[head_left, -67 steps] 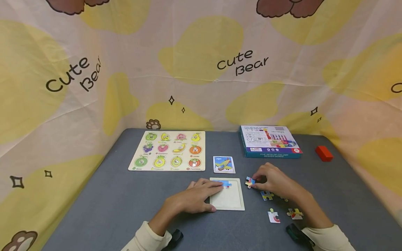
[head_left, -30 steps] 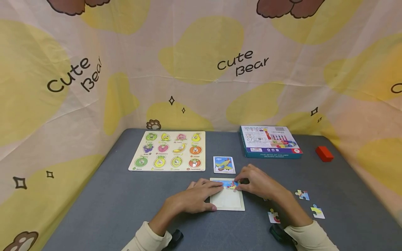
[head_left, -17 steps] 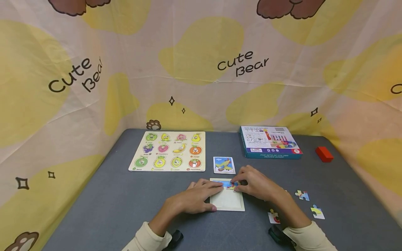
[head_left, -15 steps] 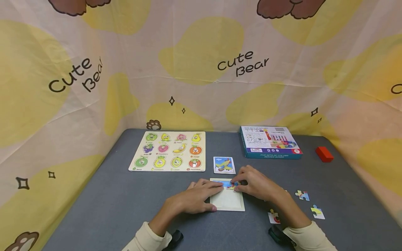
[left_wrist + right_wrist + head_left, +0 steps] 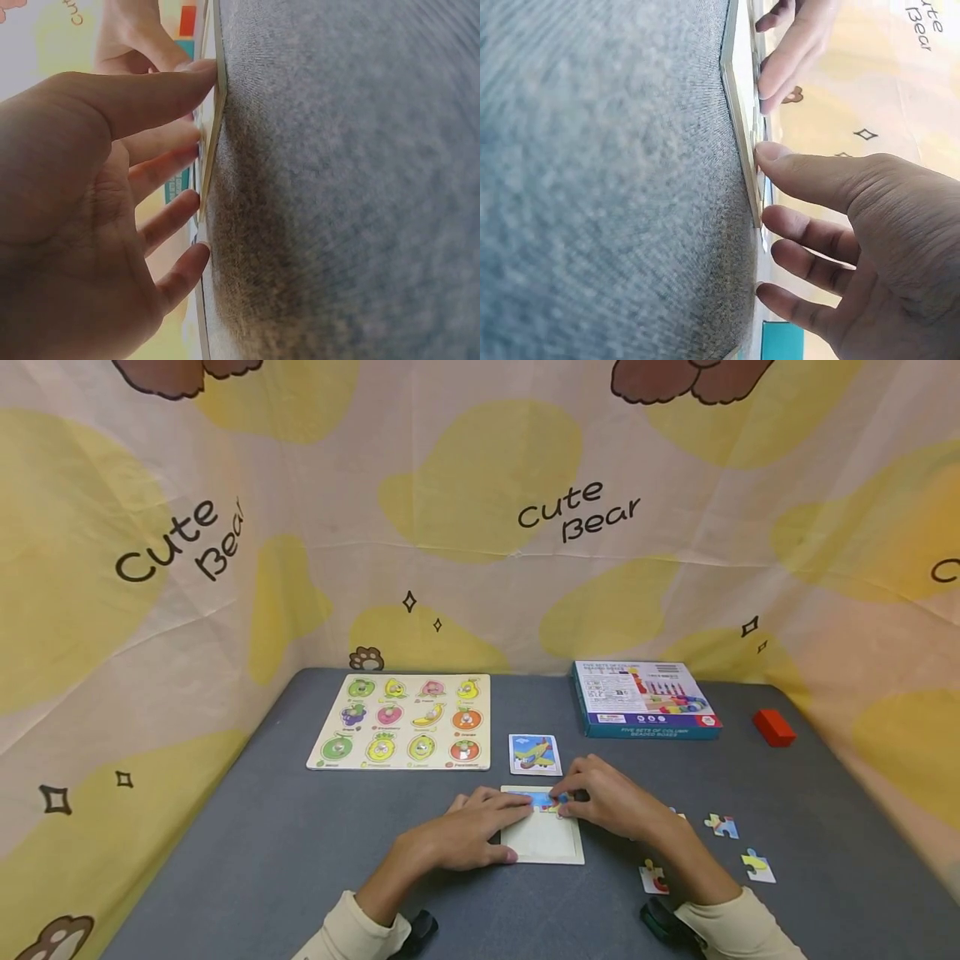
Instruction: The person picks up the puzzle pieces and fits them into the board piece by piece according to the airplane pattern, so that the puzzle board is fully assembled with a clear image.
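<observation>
In the head view, a shallow pale jigsaw tray (image 5: 542, 842) lies flat, with blue sky pieces (image 5: 538, 798) along its far edge. My left hand (image 5: 467, 832) rests over its left side; long fingers reach onto those pieces and the thumb touches the near-left rim. At the tray's far right corner, my right hand (image 5: 615, 797) pinches a colourful jigsaw piece (image 5: 558, 803) between thumb and forefinger, partly hidden by the fingertips. From the right wrist, the thumb (image 5: 772, 154) sits right at the tray edge (image 5: 742, 127). A picture card of a yellow plane (image 5: 535, 754) lies just beyond the tray.
Loose jigsaw pieces lie right of the tray: one by the forearm (image 5: 654, 877), others farther right (image 5: 722, 825) and nearer (image 5: 757, 865). A fruit board (image 5: 408, 758) stands back left, a flat toy box (image 5: 651, 732) back right, beside a red block (image 5: 774, 727).
My right hand has moved left with the jigsaw piece, from beside the tray into its far right corner, then shifted only slightly. My left hand has stayed on the tray.
</observation>
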The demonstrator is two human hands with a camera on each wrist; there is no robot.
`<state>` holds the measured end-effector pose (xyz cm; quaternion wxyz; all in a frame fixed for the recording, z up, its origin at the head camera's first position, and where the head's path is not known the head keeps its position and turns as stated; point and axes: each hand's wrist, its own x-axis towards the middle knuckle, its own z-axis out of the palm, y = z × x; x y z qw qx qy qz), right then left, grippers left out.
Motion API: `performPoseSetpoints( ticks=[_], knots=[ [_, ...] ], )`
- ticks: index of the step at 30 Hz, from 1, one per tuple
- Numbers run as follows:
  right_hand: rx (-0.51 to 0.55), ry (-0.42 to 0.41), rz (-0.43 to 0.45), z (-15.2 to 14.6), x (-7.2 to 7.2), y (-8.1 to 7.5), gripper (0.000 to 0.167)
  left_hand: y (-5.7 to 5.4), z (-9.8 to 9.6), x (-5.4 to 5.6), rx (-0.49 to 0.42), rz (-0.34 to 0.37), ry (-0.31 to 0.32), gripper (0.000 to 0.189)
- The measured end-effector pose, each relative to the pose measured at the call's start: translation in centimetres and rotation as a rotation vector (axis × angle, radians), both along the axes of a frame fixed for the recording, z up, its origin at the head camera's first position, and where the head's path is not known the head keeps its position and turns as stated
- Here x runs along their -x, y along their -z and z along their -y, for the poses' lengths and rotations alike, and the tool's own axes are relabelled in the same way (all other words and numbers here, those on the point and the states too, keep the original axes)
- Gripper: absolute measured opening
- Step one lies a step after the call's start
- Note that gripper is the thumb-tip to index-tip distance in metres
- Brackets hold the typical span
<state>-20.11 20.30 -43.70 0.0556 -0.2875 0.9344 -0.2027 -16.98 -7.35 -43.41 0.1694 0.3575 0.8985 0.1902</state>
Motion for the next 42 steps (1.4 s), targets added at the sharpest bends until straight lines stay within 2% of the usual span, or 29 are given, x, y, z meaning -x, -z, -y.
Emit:
performPoseSetpoints(
  ticks=[14,23,28,33,42],
  knots=[
    [0.013,0.067,0.021,-2.9,-1.1,-0.3,0.030,0.1,-0.5,0.0,-0.011,-0.027,-0.013,0.066],
    [-0.015,0.095,0.042,-6.3,-2.6,-0.9,0.032,0.2,-1.6,0.3,-0.058,0.008,0.004,0.084],
    [-0.030,0.095,0.044,-8.1,-3.4,-0.8,0.031,0.3,-2.1,0.4,-0.042,0.028,0.011,0.088],
    [-0.042,0.121,0.074,-9.4,-3.8,-0.9,0.026,0.3,-2.4,0.4,0.002,0.003,0.027,0.085],
    [-0.032,0.138,0.075,-10.1,-4.2,-0.7,0.018,0.3,-2.6,0.5,0.042,-0.011,0.032,0.082]
  ],
)
